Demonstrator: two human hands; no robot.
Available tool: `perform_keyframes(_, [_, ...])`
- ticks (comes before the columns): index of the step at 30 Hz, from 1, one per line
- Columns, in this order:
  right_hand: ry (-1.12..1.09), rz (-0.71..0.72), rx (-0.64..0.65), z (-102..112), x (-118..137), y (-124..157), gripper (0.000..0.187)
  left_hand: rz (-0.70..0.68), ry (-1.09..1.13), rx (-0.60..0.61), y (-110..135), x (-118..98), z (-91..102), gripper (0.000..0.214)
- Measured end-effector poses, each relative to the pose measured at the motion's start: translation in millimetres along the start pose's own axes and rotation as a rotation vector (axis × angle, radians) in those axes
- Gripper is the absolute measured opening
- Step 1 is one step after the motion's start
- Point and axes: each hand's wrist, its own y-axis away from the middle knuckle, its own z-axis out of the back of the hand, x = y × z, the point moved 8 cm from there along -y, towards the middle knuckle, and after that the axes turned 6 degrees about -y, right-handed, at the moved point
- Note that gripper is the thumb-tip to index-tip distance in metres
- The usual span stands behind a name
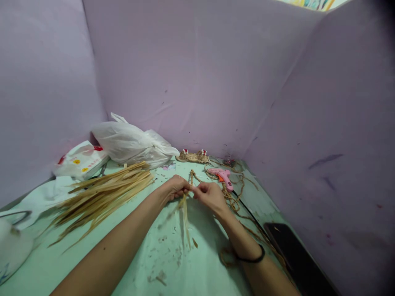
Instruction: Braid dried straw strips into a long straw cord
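Observation:
My left hand [175,187] and my right hand [210,194] meet over the middle of the pale green table [173,267]. Both pinch the same thin bundle of straw strips [185,213], whose loose ends trail down toward me. A braided straw cord [191,176] rises from between the fingertips toward the far wall. A black band sits on my right wrist.
A pile of dried straw [101,195] lies left of my hands. Behind it are a white plastic bag [132,142] and a printed packet [80,160]. A pink glue gun [224,176], tangled braided cord [234,201], small woven sandals [193,156] and a black phone [293,259] lie right. Purple walls enclose the table.

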Motion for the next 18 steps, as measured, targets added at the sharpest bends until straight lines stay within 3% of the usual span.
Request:
perform_keyframes(3, [-0.304,-0.204,-0.071,4,-20,-7,0.023,-0.004,0.019,0.031,-1,-1,-1.4,0.016])
perform_keyframes(7, [-0.711,-0.462,0.221,-38,-27,-2,0.012,-0.029,-0.008,0.035,5,-6,-2.6,0.011])
perform_keyframes(9, [-0.729,-0.489,0.273,-47,-26,-1,0.011,-0.026,-0.049,0.018,8,-7,-1.7,0.012])
perform_keyframes(18, [-0.668,-0.469,0.198,-45,-37,-5,0.016,0.035,-0.39,-0.075,25,-19,10.0,0.011])
